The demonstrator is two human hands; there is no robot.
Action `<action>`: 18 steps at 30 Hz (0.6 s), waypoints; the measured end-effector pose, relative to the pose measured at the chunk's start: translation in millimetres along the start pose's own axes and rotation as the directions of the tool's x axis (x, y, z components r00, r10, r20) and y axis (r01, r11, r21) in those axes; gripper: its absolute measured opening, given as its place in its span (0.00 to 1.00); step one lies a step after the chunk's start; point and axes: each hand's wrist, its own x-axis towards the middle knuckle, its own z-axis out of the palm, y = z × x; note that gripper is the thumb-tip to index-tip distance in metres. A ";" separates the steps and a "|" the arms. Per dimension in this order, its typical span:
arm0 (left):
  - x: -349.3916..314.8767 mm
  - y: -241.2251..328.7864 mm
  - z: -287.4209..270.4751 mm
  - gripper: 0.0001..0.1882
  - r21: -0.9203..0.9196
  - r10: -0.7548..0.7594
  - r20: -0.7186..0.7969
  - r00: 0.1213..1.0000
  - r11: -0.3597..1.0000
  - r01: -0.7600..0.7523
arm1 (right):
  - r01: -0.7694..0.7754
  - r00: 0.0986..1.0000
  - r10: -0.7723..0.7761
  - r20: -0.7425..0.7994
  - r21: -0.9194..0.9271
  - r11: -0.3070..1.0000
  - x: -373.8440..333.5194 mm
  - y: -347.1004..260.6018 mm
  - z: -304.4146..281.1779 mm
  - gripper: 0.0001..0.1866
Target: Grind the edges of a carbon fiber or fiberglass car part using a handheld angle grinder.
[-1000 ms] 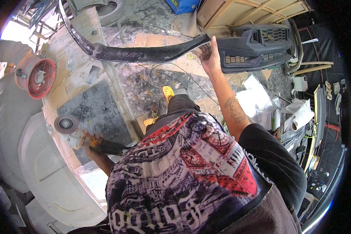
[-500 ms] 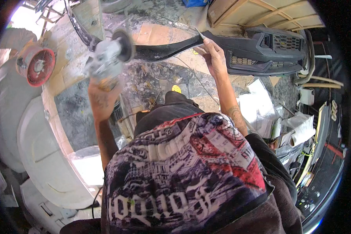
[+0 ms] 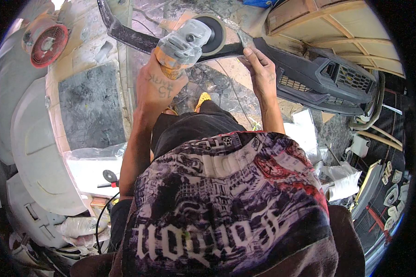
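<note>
The left hand (image 3: 161, 87) is closed around the orange body of an angle grinder (image 3: 185, 44), its tattooed back turned up to the camera. The fingers curl away underneath, so how tightly they wrap cannot be told. The grinder's round dark disc (image 3: 211, 33) points up and to the right, overlapping a long black strip (image 3: 138, 42) in this view; whether the two touch, I cannot tell.

The strip curves across the top, from the upper left to the right hand (image 3: 263, 71). There, the thumb and forefinger are nearly together, pinching at its end, while the other fingers bend loosely beneath, partly hidden. (A thin greyish sliver (image 3: 246, 39) shows just beyond the thumb tip; whether it is part of the strip is unclear.)

Just to the right of that hand is a black bumper (image 3: 326, 85) with honeycomb grilles. Below the strip, a yellow shoe (image 3: 202, 99) shows past the dark trousers. Off to the left stands a round red fan (image 3: 50, 45), above a dark flat panel (image 3: 92, 106).
</note>
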 end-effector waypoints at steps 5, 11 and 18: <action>1.8 -2.5 8.2 0.28 0.006 0.095 -0.011 0.995 0.995 -0.095 | 0.044 0.999 -0.043 0.011 -0.039 0.998 1.3 0.9 -1.5 0.34; 5.2 -5.3 11.2 0.30 -0.033 0.104 0.035 0.994 0.994 -0.102 | 0.058 0.997 -0.066 -0.031 -0.206 0.977 2.8 3.0 -5.0 0.36; 8.9 1.6 5.0 0.30 0.047 0.052 0.140 0.989 0.997 -0.059 | 0.057 0.997 -0.065 -0.039 -0.184 0.981 0.8 2.7 -2.3 0.36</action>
